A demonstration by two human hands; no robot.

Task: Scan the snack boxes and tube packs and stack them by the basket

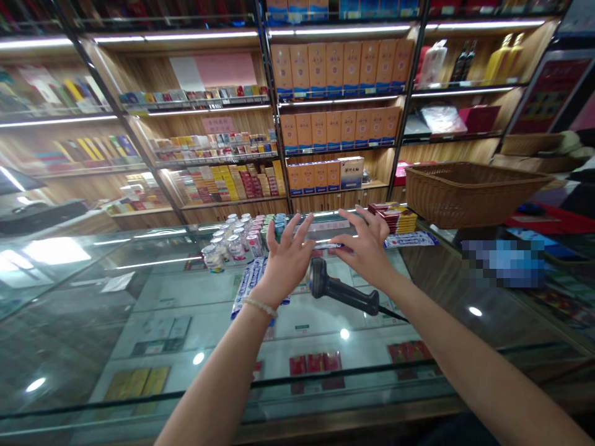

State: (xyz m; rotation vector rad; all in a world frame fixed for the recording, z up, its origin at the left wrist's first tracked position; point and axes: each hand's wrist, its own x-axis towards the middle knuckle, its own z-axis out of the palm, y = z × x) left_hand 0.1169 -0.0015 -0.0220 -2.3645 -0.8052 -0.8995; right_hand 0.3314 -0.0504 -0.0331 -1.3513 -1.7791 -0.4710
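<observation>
My left hand (289,259), with a beaded bracelet on the wrist, is raised over the glass counter with its fingers spread. Opposite it, my right hand (367,248) pinches the end of a slim white-and-purple packet (329,245) between thumb and forefinger. The packet's left end comes close to my left thumb; whether they touch I cannot tell. Below the hands a black barcode scanner (346,291) lies on the glass, its cable running right. Long blue-and-white packets (248,282) lie partly behind my left hand, and another blue-and-white packet (411,240) lies beyond my right hand.
Small jars with white lids (236,248) and small cans (269,224) stand left of the hands. Red and yellow boxes (395,217) are stacked at right, near a wicker basket (478,192). Behind, shelves hold orange boxes (344,68). The glass counter's front edge (186,393) crosses below.
</observation>
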